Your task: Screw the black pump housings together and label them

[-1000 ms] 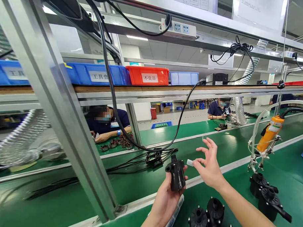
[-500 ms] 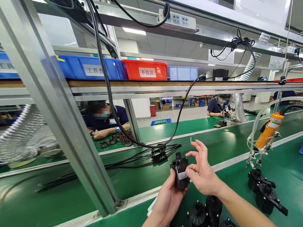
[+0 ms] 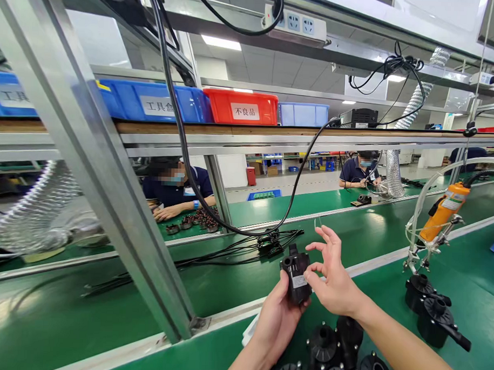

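Note:
My left hand (image 3: 277, 321) is closed around a small black pump body (image 3: 296, 270), held upright above the green bench. A small white label (image 3: 298, 281) sits on the pump's side. My right hand (image 3: 335, 280) presses its thumb and forefinger against that label, with the other fingers spread upward. Several more black pump parts (image 3: 334, 347) lie on the bench just below my hands.
Two black pumps (image 3: 432, 315) stand at the right under an orange tool (image 3: 444, 211) on a wire stand. A slanted metal post (image 3: 109, 180) rises at the left. Black cables (image 3: 244, 249) lie on the green conveyor (image 3: 342, 237). Other people work across the line. Bins (image 3: 239, 106) sit on the shelf.
A second ago my right hand held the white label apart from the pump. It then moved left onto the pump's side, and the label now sits on the pump under my fingers.

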`<state>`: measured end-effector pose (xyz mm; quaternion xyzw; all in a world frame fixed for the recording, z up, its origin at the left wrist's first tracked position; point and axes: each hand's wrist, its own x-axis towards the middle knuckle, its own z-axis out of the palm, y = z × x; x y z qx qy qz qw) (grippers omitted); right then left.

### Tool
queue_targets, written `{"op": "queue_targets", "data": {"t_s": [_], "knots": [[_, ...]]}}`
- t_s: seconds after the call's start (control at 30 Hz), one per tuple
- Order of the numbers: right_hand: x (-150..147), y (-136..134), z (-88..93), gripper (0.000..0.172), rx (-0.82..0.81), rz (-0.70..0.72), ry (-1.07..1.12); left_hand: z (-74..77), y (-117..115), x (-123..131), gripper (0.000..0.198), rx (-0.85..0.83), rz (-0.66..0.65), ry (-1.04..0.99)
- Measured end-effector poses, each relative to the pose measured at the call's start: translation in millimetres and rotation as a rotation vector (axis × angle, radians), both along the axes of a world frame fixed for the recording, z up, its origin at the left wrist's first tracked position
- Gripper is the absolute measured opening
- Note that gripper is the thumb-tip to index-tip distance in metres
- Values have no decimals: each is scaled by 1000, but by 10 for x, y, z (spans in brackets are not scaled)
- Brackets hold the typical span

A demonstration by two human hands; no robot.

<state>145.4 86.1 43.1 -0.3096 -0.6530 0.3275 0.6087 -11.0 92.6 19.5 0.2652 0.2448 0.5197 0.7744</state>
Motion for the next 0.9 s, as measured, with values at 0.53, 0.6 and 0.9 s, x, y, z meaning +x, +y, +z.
{"op": "queue_targets", "data": {"t_s": [0.53,0.6,0.9], "knots": [[-2,44,4,98,264,-192,-157,35,-11,-20,40,37,11,23],[-6,104,-13,119,250,-294,-243,32,-11,-36,42,71,-15,36],[636,-109,30,130,275,-322,-621,-180,305,-19,69,122,-24,411]]}}
